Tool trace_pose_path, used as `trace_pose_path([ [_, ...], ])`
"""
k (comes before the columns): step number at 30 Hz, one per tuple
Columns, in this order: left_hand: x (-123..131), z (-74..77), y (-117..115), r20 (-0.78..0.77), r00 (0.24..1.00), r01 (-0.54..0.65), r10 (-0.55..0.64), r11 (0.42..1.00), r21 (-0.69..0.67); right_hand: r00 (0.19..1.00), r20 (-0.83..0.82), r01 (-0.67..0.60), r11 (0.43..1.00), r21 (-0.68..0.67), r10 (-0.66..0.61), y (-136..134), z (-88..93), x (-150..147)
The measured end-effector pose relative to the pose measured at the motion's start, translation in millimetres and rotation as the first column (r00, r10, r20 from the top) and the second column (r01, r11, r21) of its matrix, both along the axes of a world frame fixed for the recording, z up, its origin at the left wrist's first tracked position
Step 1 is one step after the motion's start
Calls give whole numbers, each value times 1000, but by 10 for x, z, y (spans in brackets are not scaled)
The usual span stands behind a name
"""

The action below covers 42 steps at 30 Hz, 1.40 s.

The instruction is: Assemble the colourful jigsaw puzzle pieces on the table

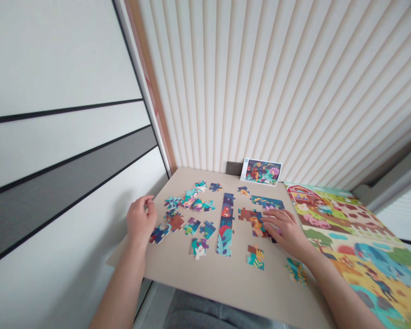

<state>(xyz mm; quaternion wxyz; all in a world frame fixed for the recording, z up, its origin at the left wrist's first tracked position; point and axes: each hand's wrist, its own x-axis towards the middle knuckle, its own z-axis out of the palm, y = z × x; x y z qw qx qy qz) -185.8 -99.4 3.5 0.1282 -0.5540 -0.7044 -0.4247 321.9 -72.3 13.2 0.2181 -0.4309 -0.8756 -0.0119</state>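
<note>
Across the beige counter (226, 278), jigsaw pieces (225, 224) lay in loose groups, the right hand (284, 230) resting with fingers spread and released upon them, the left hand (140, 219) curled, any grip unclear.

I'm reading teal, navy and rust-orange on the jigsaw pieces (225, 224), and I'm picking out a pink flower on a dark blue ground on the picture card (263, 172). The board (205, 283) is showing plain beige, the play mat (359, 246) is showing green, yellow and blue patches, and the white wall (226, 91) is running in vertical pleats.
</note>
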Motion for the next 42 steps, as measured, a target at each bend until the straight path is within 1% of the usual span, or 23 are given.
trace_pose_path([
  [1, -38, -40, 19, -12, 999, -30, 29, 999, -27, 1000, -2, -4, 1000, 3, 4, 2, -4, 0],
  [2, -58, -77, 35, -29, 999, -29, 27, 997, -66, 1000, -5, -7, 1000, 5, 7, 4, -9, 0],
  [5, -35, -151, 67, -55, 997, 35, -46, 982, -188, 1000, -8, -8, 1000, 6, 8, 7, -23, 0],
  [7, 7, -154, 71, -24, 996, 83, -91, 969, -233, 1000, -4, 0, 1000, 0, 0, 9, -27, 3],
  [8, 23, -140, 67, 19, 995, 96, -94, 970, -223, 1000, -3, 4, 1000, -1, -4, 10, -28, 5],
  [9, 32, -118, 57, 81, 994, 93, -79, 979, -181, 1000, -4, 6, 1000, -1, -6, 11, -27, 7],
  [12, 20, -37, -16, 308, 951, 11, -17, 1000, 22, 1000, -10, -2, 1000, 6, 2, 14, -26, 10],
  [13, 5, -15, -54, 358, 934, -16, -8, 998, 63, 1000, -12, -6, 1000, 8, 6, 14, -25, 10],
  [14, -11, -1, -99, 377, 926, -17, -10, 997, 69, 1000, -13, -10, 1000, 8, 10, 14, -25, 9],
  [15, -25, 6, -147, 365, 931, 12, -27, 999, 42, 1000, -13, -12, 1000, 8, 12, 14, -24, 7],
  [17, -37, 3, -249, 265, 958, 139, -112, 987, -84, 1000, -10, -15, 1000, 3, 15, 12, -24, 2],
  [19, -14, -10, -346, 124, 961, 270, -247, 935, -231, 1000, -6, -16, 1000, -1, 16, 9, -24, -4],
  [20, 12, -16, -388, 57, 950, 310, -307, 905, -291, 1000, -6, -15, 1000, -1, 15, 8, -25, -6],
  [22, 79, -25, -456, -49, 930, 323, -365, 872, -367, 1000, -9, -15, 1000, 5, 15, 5, -24, -10],
  [25, 182, -41, -508, -128, 922, 284, -366, 862, -420, 1000, -7, -20, 1000, 3, 20, -1, -17, -11],
  [30, 246, -107, -470, -136, 921, 270, -365, 849, -454, 1000, -7, -2, 1000, -4, 2, -23, 17, -15],
  [33, 236, -135, -424, -142, 916, 282, -374, 856, -434, 1000, -11, 4, 1000, -7, -4, -36, 41, -24],
  [35, 236, -120, -412, -150, 912, 298, -382, 866, -401, 1000, -16, 2, 1000, -6, -3, -41, 51, -31],
  [37, 266, -58, -422, -161, 907, 314, -388, 881, -353, 1000, -23, 0, 1000, -6, 0, -44, 56, -36],
  [39, 343, 54, -442, -168, 898, 347, -407, 889, -299, 1000, -30, -1, 1000, -8, 1, -47, 57, -43],
  [41, 481, 202, -440, -163, 869, 419, -468, 870, -261, 999, -32, -3, 1000, -22, 2, -54, 60, -57],
  [42, 573, 281, -419, -155, 841, 473, -519, 843, -255, 1000, -31, -3, 1000, -31, 2, -59, 63, -67],
])
